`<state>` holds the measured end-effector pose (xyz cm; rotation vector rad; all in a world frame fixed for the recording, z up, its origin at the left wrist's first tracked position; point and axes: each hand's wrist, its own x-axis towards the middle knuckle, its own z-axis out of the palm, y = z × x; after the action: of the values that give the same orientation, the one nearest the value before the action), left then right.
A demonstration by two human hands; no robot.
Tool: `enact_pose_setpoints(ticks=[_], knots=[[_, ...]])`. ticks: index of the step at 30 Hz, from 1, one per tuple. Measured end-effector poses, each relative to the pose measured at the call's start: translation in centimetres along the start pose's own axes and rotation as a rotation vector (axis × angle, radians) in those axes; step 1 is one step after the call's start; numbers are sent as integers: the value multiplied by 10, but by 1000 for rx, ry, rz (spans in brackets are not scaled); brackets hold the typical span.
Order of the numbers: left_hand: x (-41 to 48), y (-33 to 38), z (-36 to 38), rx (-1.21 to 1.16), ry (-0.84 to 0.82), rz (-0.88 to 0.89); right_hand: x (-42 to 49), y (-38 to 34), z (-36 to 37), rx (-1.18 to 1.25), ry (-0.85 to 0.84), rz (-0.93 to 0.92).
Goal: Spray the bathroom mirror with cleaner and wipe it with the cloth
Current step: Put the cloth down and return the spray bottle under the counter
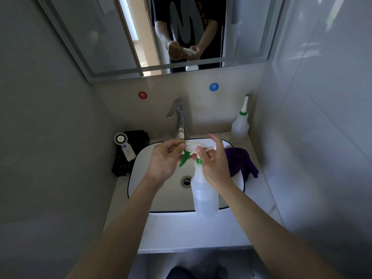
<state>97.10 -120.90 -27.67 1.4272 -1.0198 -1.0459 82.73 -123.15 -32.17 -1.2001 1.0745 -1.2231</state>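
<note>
2 bottles, 1 cloth (240, 162); both hands' grip closed on spray bottle (204, 196).

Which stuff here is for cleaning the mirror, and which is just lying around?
For the job: spray bottle in both hands, purple cloth, mirror.

Just lying around: second bottle, small fan, black pouch, tap.

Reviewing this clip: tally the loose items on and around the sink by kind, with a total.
Plastic bottles: 2 (spray bottle held in both hands; squeeze bottle in the corner)
Cloths: 1 (purple cloth)
Handheld fans: 1 (white fan)
Black cases: 1 (black case)
Total: 5
</note>
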Motion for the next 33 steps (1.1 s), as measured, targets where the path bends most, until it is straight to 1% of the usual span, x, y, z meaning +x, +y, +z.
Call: enact_pose_setpoints(ticks=[2, 4, 10, 16, 20, 22, 26, 30, 33], knots=[[-3, 0, 1, 34, -2, 18, 1, -7, -5, 54, -9, 79], [-11, 1, 0, 54, -7, 33, -2, -16, -9, 60, -21, 110], [-48, 11, -22, 38, -43, -6, -46, -37, 3, 55, -24, 70], [-85, -4, -69, 115, -8, 43, -106, -39, 41, 56, 43, 111], [-124, -14, -97, 83, -7, 54, -156, -35, 67, 51, 102, 145], [-143, -21, -105, 72, -46, 48, -180, -25, 72, 66, 130, 196], [-179, -44, -103, 95, -168, -20, -232, -5, 63, 110, 251, 333], [-210, -59, -79, 149, -250, -78, -269, 11, 39, 230, 360, 444], [-222, -65, -54, 217, -345, -81, -291, 14, 16, 332, 461, 511]])
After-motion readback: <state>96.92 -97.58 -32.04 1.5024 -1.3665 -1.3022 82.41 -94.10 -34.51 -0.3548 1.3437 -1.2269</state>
